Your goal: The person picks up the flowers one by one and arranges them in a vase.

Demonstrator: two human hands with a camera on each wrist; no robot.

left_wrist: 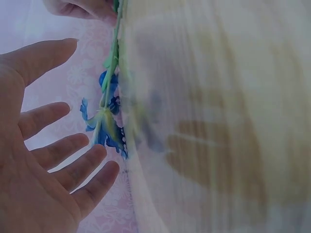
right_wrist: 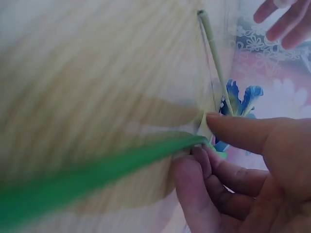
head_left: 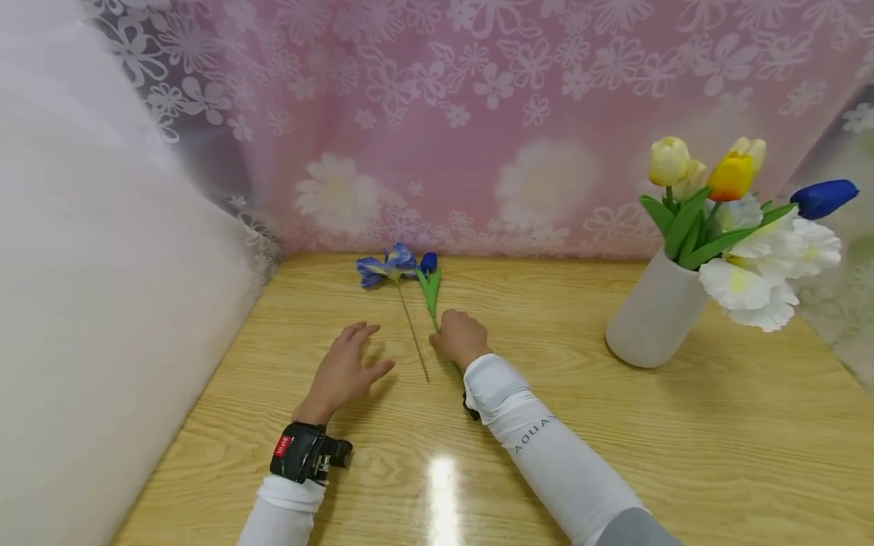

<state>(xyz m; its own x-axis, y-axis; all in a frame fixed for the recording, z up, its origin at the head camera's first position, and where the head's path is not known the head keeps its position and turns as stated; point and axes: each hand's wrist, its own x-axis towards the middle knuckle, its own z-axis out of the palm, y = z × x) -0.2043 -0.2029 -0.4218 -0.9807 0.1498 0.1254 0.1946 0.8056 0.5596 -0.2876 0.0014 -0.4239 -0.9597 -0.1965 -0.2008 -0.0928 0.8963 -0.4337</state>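
Note:
My right hand (head_left: 460,339) pinches the green stem (right_wrist: 112,167) of a blue tulip (head_left: 429,263) between thumb and curled fingers, low over the wooden table. The tulip's bud points toward the curtain, its leaves just below it. Left of it lies a blue iris (head_left: 399,264), its thin bare stem (head_left: 413,334) slanting toward me between the two hands. My left hand (head_left: 344,373) holds nothing, fingers spread and palm turned inward, to the left of the iris stem. In the left wrist view the iris bloom (left_wrist: 104,127) appears beyond those spread fingers.
At the right a tilted white vase (head_left: 652,315) holds yellow and white tulips, another blue tulip (head_left: 825,199) and big white blooms (head_left: 758,284). Behind the glossy wooden table (head_left: 546,303) hangs a pink floral curtain (head_left: 437,136). White fabric (head_left: 116,265) borders the left side.

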